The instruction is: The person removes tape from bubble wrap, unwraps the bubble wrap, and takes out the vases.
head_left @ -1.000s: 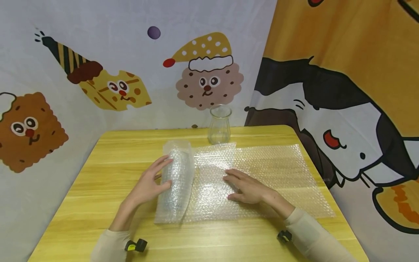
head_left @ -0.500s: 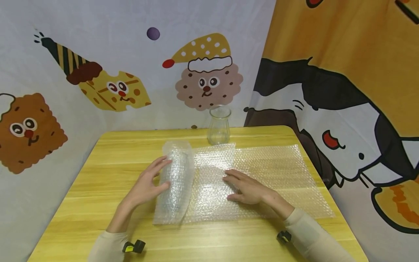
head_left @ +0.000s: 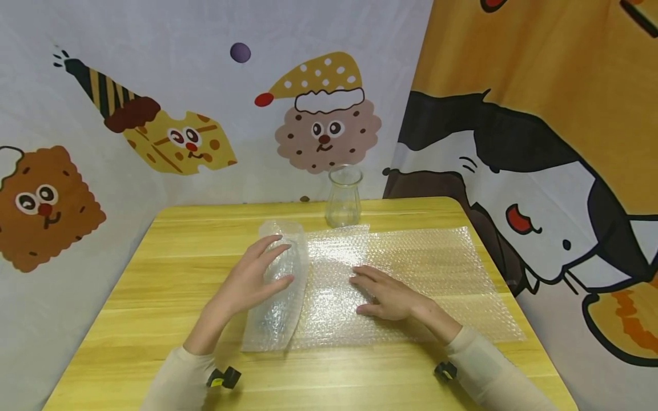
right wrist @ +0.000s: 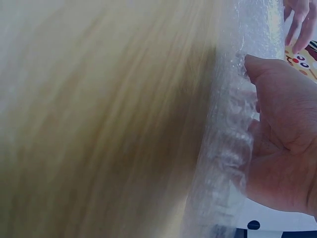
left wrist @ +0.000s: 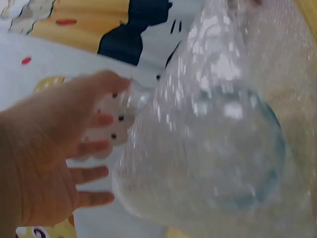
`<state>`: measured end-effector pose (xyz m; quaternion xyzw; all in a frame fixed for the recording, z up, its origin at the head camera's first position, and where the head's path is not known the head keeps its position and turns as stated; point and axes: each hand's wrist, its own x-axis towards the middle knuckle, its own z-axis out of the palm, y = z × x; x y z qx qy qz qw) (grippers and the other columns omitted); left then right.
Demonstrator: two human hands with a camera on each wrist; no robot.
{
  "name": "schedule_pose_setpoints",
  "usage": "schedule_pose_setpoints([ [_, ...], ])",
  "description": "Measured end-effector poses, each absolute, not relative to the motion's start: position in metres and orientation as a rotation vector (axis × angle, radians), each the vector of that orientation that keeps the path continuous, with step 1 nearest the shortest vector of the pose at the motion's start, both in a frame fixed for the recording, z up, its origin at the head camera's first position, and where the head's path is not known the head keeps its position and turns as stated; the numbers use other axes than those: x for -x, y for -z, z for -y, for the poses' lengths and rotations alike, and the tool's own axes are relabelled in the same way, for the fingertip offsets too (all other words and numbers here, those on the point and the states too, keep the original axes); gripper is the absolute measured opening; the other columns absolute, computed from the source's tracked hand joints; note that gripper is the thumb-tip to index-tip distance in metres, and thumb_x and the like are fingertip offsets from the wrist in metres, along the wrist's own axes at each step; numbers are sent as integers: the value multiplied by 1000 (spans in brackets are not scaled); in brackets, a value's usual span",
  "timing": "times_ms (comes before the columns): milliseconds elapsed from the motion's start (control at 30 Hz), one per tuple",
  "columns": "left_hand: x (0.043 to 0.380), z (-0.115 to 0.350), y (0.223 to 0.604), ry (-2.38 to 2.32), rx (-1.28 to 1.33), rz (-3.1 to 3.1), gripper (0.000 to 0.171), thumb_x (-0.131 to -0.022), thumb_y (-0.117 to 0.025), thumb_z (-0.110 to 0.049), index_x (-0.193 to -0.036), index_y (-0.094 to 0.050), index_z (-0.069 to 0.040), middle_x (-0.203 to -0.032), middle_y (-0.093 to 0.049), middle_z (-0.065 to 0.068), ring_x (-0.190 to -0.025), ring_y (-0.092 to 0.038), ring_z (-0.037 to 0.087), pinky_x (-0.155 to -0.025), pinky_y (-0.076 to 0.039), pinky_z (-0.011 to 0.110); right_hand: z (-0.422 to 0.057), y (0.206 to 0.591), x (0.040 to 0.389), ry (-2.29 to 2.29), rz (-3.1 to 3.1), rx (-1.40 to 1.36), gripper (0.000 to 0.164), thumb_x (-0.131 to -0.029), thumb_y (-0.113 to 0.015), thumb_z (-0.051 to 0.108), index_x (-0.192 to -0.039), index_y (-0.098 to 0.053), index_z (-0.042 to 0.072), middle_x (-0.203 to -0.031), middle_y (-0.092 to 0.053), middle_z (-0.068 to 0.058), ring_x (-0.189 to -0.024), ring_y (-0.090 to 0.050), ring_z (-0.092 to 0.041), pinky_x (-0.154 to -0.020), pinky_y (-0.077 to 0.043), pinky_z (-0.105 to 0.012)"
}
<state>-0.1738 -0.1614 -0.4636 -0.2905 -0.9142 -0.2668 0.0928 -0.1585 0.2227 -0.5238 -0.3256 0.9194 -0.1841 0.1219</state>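
Note:
A sheet of clear bubble wrap [head_left: 432, 257] is spread on the table, its left end turned over into a puffy roll [head_left: 277, 319]. Through that roll, the left wrist view shows the round outline of a glass object [left wrist: 237, 168]. My left hand [head_left: 249, 279] overlaps the roll's upper part from the left, fingers spread and loosely bent; the left wrist view has its fingers [left wrist: 91, 176] beside the wrap, holding nothing. My right hand [head_left: 388, 294] rests on the flat wrap near the middle, fingers extended to the left and thumb [right wrist: 262, 67] against the plastic.
An upright clear glass jar [head_left: 344, 197] with a flared rim stands at the back of the wooden table [head_left: 159, 251], just behind the wrap. A cartoon-printed curtain [head_left: 205, 68] hangs behind and on both sides.
My left hand has moved right and slightly up, from the roll's left side to over it. The roll's upper end has shifted a little to the right. My right hand has stayed in place.

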Motion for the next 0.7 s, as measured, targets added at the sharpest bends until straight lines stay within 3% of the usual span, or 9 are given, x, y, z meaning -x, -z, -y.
schedule_pose_setpoints([
  [267,176,146,462,507,920,2806,74,-95,-90,-42,-156,-66,-8,-173,-51,25,-161,-46,54,-130,-45,73,-223,524,159,543,-2681,953,77,-108,-75,47,-169,-49,8,-182,-36,-23,-170,-36,-47,-138,-36,-68],
  [700,173,153,466,534,908,2865,71,-94,-92,-35,-155,-67,-9,-177,-44,27,-164,-40,58,-129,-44,76,-223,525,159,531,-2687,946,77,-108,-75,48,-169,-50,9,-183,-37,-21,-170,-37,-45,-138,-36,-67],
])
